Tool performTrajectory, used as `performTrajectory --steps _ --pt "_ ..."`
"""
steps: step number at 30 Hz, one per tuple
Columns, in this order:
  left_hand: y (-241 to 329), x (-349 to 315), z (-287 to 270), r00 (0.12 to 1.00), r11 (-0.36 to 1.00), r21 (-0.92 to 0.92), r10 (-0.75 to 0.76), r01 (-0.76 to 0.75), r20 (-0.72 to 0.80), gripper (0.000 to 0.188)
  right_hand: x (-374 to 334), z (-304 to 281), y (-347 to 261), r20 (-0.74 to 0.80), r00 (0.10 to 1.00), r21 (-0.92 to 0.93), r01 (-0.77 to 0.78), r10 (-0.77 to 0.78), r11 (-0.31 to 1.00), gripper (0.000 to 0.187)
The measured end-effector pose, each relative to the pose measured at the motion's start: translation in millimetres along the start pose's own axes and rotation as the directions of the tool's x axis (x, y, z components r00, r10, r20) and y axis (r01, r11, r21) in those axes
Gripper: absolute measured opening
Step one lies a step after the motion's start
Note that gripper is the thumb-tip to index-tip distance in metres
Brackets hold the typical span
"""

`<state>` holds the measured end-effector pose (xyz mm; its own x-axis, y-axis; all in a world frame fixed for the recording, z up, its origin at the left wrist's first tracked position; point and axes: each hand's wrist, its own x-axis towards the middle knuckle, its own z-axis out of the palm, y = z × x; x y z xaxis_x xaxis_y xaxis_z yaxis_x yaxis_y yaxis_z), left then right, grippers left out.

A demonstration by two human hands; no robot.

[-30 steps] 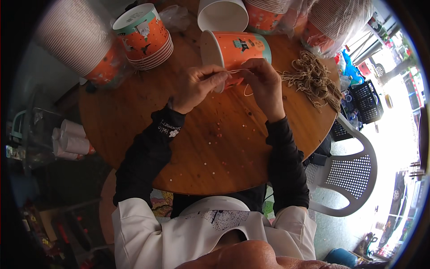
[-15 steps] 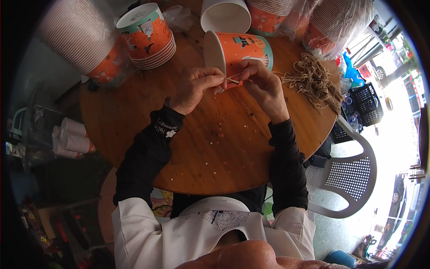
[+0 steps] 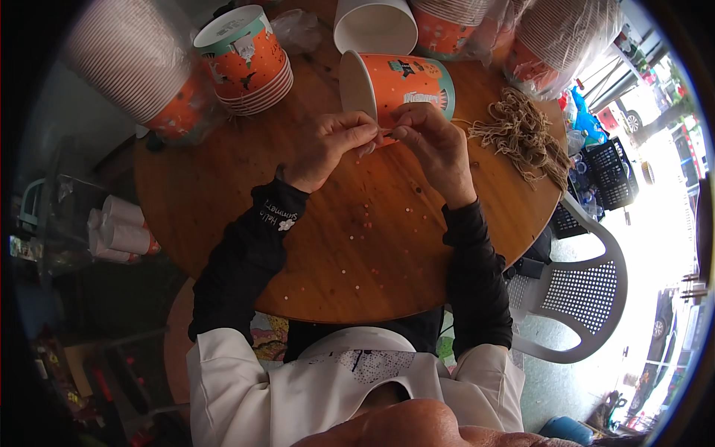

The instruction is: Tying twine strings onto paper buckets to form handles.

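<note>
My left hand and my right hand meet just in front of an orange paper bucket, each with thumb and forefinger pinched. A short, thin piece of beige string runs between the fingertips; its ends are hidden in the fingers. The bucket lies on its side with its white-rimmed mouth to the left and a green band at its base end. To the right of my right hand is a loose tangle of beige string.
Upside-down nested buckets stand at the far left beside a plastic-wrapped stack. Another bucket and further wrapped stacks line the far edge. Small bits dot the wooden table. A grey plastic chair is at the right.
My right hand has moved slightly left and turned, bringing its fingertips closer to my left hand's. Less string shows between them. The bucket has barely shifted.
</note>
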<state>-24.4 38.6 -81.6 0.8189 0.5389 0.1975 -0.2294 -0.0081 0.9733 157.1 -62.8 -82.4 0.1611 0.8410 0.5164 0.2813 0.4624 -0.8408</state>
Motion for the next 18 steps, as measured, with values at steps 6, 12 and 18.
performTrajectory --steps 6,12,18 --pt "7.4 -1.0 5.7 0.993 0.962 0.267 0.086 -0.061 -0.081 0.018 2.2 -3.3 3.9 -0.123 0.990 0.102 -0.050 0.062 0.994 0.010" --pt "11.4 -1.9 -7.2 0.998 0.997 0.033 -0.068 0.068 0.001 0.018 3.4 -4.0 -2.5 -0.217 0.961 -0.294 0.104 -0.172 0.950 0.007" --pt "13.1 11.2 12.1 0.995 0.804 -0.586 -0.088 0.100 0.049 0.021 4.0 2.0 -12.1 -0.136 0.925 -0.474 0.254 -0.356 0.843 0.010"
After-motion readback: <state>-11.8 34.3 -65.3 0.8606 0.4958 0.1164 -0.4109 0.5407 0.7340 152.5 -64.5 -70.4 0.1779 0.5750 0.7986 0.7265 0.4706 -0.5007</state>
